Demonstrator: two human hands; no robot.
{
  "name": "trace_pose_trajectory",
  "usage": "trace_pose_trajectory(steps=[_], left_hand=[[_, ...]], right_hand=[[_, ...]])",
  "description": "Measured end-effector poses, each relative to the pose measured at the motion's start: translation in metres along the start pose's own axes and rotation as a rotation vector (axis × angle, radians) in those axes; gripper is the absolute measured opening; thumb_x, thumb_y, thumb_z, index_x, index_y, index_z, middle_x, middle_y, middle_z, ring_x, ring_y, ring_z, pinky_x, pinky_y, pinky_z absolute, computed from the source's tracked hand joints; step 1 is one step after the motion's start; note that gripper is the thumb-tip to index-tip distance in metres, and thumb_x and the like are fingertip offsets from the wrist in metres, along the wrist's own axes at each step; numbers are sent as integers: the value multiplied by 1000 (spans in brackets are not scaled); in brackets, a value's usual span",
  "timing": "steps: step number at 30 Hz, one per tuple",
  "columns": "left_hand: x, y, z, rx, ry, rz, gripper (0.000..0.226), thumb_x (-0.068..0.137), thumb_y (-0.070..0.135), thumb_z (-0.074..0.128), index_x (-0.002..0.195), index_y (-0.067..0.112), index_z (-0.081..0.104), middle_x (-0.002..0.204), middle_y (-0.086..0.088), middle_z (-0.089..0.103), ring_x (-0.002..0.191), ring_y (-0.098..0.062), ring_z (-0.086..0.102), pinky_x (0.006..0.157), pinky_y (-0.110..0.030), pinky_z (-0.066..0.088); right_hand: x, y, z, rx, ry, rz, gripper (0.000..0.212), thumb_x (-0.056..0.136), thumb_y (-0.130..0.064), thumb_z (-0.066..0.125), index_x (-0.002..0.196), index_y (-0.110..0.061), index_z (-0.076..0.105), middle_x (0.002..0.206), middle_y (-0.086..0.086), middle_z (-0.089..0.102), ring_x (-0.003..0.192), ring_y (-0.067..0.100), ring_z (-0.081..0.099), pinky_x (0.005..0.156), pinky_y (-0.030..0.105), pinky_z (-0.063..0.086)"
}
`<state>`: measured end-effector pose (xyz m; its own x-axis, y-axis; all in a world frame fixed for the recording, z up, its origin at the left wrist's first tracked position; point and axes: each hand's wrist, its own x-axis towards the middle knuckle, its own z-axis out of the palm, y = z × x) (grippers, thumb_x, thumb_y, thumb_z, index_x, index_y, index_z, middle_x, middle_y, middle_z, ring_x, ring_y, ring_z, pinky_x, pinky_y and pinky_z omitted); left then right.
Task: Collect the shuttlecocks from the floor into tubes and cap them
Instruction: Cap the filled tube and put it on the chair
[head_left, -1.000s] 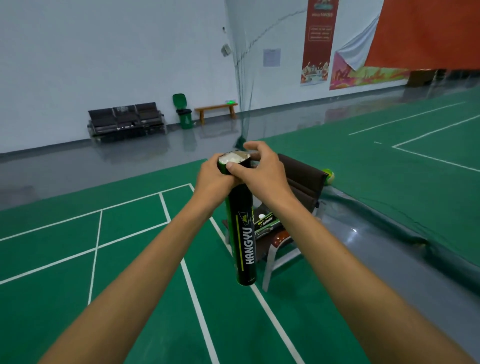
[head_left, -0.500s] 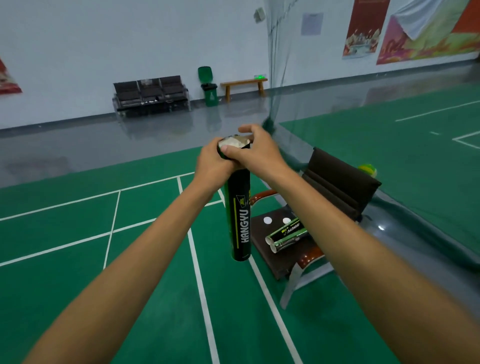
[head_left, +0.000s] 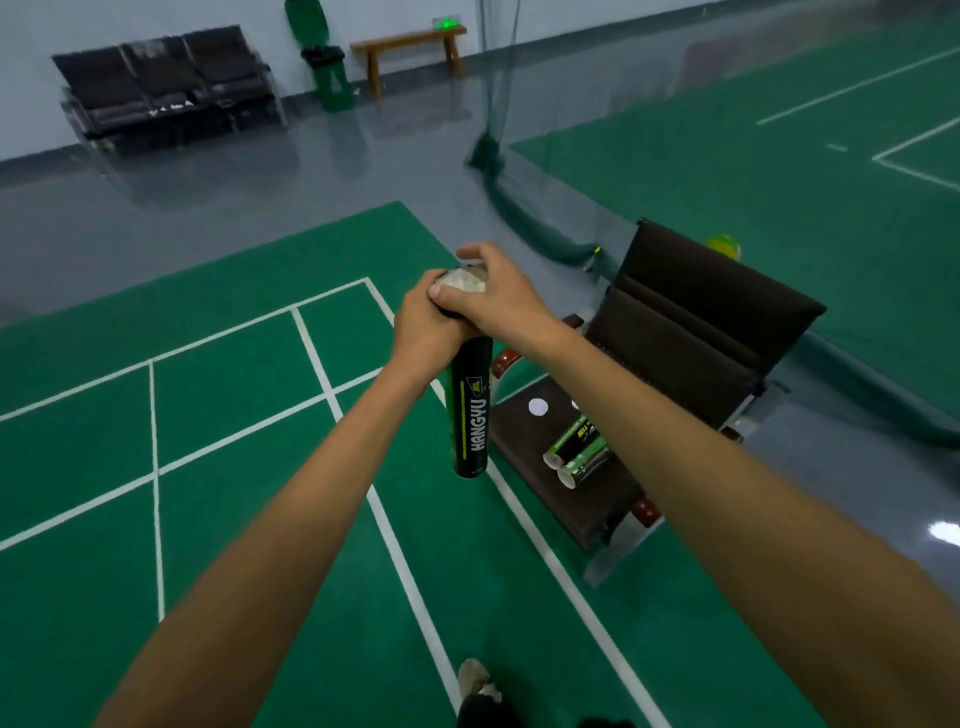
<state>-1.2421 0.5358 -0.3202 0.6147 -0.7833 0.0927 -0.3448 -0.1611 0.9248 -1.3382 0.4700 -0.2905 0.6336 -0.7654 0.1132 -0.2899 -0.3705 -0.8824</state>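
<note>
Your left hand (head_left: 426, 332) gripped the upright tube (head_left: 471, 415) near its top. Your right hand (head_left: 501, 301) curled over its white-filled mouth, gripping it.

left arm (head_left: 291, 519): stretched forward, nearly straight
left hand (head_left: 423, 332): wrapped round the tube (head_left: 470, 415) just under its top, held it upright
right arm (head_left: 727, 493): stretched forward too
right hand (head_left: 506, 301): curled over the tube's top, thumb at the rim, touching the left hand

Left forearm (head_left: 291, 519) and right forearm (head_left: 701, 467), bare down to left hand (head_left: 423, 325) and right hand (head_left: 498, 299). Below: a pale shoe (head_left: 474, 678), seemingly a trainer though blurred, beneath a dark trouser leg (head_left: 485, 713).
</note>
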Motion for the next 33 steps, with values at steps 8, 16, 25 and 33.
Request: trace_pose_trajectory(steps=[8, 16, 25, 33], left_hand=[[106, -94, 24, 52, -175, -39, 55, 66, 15, 90, 113, 20, 62, 96, 9, 69, 84, -9, 66, 73, -32, 53], [192, -189, 81, 76, -241, -71, 54, 74, 6, 81, 123, 22, 64, 104, 5, 73, 91, -11, 69, 80, -36, 59], [291, -291, 163, 149, -388, -113, 59, 67, 5, 88, 118, 24, 64, 102, 3, 71, 90, -18, 66, 74, -20, 51], [352, -385, 241, 246, -512, -210, 55, 67, 10, 90, 116, 22, 66, 99, 6, 70, 89, -16, 65, 74, -28, 52]], right_hand=[[102, 77, 49, 51, 24, 190, 52, 93, -31, 69, 139, -16, 52, 120, 0, 52, 109, 15, 55, 91, 26, 42], [190, 192, 87, 136, 69, 344, 38, 93, -24, 67, 130, -19, 61, 121, 4, 62, 111, 18, 61, 102, 33, 50], [278, 352, 111, 110, 123, 566, 27, 96, -22, 62, 122, -17, 68, 120, 3, 69, 111, 18, 63, 101, 37, 51], [314, 481, 128, -29, 62, 716, 28, 99, -27, 59, 124, -17, 65, 119, 8, 70, 109, 24, 63, 93, 37, 52]])
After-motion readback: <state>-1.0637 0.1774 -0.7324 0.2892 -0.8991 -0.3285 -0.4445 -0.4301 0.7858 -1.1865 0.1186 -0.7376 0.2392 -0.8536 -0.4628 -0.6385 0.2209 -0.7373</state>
